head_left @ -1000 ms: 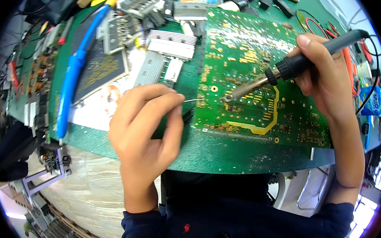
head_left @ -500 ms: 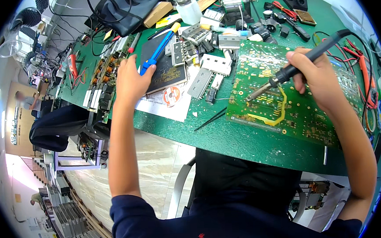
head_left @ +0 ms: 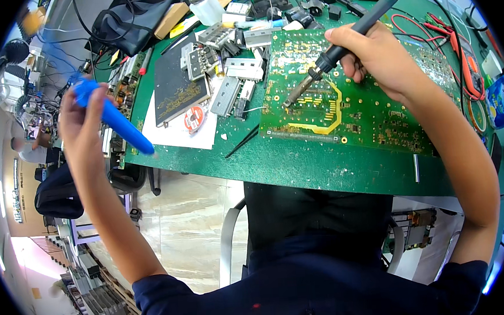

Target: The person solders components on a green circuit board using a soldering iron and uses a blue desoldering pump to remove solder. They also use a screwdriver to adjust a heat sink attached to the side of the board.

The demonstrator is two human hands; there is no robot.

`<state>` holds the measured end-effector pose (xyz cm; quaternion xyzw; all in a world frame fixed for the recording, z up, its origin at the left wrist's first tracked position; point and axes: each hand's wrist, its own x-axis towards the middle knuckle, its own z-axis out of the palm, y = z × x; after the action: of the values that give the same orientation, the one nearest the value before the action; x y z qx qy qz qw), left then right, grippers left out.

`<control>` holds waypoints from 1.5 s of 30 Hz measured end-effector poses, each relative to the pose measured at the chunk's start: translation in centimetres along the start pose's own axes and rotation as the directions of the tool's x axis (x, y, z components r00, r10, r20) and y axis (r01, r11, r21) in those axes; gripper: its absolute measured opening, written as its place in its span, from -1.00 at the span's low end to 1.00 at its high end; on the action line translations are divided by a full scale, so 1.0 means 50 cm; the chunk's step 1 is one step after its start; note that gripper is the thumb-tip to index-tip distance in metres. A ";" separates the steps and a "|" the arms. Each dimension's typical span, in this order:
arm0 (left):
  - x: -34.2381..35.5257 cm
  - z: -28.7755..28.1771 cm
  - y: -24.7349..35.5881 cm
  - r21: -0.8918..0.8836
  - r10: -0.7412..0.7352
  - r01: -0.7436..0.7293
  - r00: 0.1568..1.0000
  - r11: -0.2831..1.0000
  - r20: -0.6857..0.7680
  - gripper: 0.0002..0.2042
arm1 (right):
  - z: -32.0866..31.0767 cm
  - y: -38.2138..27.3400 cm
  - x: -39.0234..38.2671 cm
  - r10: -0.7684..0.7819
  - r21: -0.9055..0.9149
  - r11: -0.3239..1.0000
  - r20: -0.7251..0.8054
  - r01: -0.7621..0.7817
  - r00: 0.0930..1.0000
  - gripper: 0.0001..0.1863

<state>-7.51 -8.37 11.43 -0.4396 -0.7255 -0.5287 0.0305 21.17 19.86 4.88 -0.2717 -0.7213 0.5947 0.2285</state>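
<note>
- The green work mat [head_left: 322, 167] takes up most of the bench, with clutter piled along its far edge.
- A big green circuit board [head_left: 352, 102] is laid flat on the mat, right of centre, with a yellow outlined trace shape printed near its middle.
- A black bag [head_left: 134, 17] is slumped at the far left corner of the bench.
- A dark circuit board [head_left: 173, 84] with gold traces is set left of the green board, partly on a white sheet of paper [head_left: 181, 140].
- The right hand [head_left: 376, 57] is wrapped around the black handle of a soldering iron [head_left: 338, 49]; fingers are closed tight on it, pen style, and the metal tip is touching the green board just by the yellow trace.
- The left hand [head_left: 82, 124] is raised off the left side of the bench, closed in a fist around a blue desoldering pump [head_left: 113, 117], whose pointed end is aimed down and to the right, well apart from the green board.
- Finned grey heatsinks [head_left: 233, 80] are scattered between the two boards.
- A white squeeze bottle [head_left: 206, 9] is stood at the far edge.
- A small round solder-wick reel [head_left: 193, 118] with a red and white label is sat on the paper.
- Black tweezers [head_left: 242, 142] are laid on the mat by the green board's near left corner.
</note>
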 end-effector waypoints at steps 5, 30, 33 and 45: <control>-0.069 0.026 0.099 -0.460 0.277 -0.282 0.957 0.842 -0.080 -0.66 | -0.002 0.003 0.002 -0.010 -0.065 0.998 0.030 0.012 1.000 -0.66; -0.222 0.272 0.103 -0.771 0.075 -0.281 0.954 0.571 -0.292 -0.85 | 0.015 -0.073 -0.002 0.317 -0.023 0.948 -0.056 -0.319 0.947 -0.64; -0.226 0.276 0.103 -0.762 0.076 -0.294 0.948 0.576 -0.308 -0.85 | 0.023 -0.068 -0.004 0.309 -0.061 0.947 -0.100 -0.316 0.946 -0.64; -0.245 0.280 0.099 -0.666 0.167 -0.376 0.919 0.644 -0.357 -0.71 | 0.027 -0.080 -0.012 0.263 -0.136 0.951 -0.112 -0.277 0.958 -0.66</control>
<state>9.16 -4.39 2.70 -0.4461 -0.3718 -0.8135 0.0305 20.25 17.90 8.54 -0.4115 -0.7089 0.5510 0.1568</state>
